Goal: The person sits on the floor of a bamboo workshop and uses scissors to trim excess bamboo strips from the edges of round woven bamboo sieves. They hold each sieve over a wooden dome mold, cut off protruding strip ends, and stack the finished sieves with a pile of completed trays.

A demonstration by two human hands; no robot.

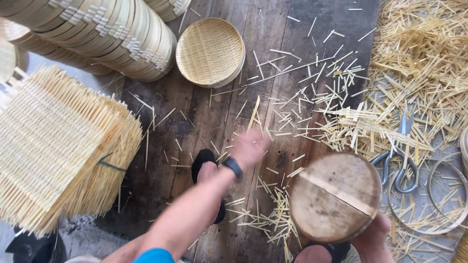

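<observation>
While right hand (pixel 373 238) grips wooden disc (pixel 335 197), left hand (pixel 249 146) blurred, grip unclear; scissors (pixel 400 156) beside.

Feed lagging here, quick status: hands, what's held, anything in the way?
Left hand blurred, open above the floor, holding nothing. Right hand grips round wooden block from below. Bamboo offcuts litter planks; scissors lie right.

**Bright, soft daylight, one blurry hand**

The light is bright and even, with only faint shadows under the woven mats (pixel 58 146) and the round block (pixel 334 197). No glare shows. The left hand (pixel 249 146) is smeared with blur. The straws (pixel 424 53) look sharp. Edges bend a little.
</observation>
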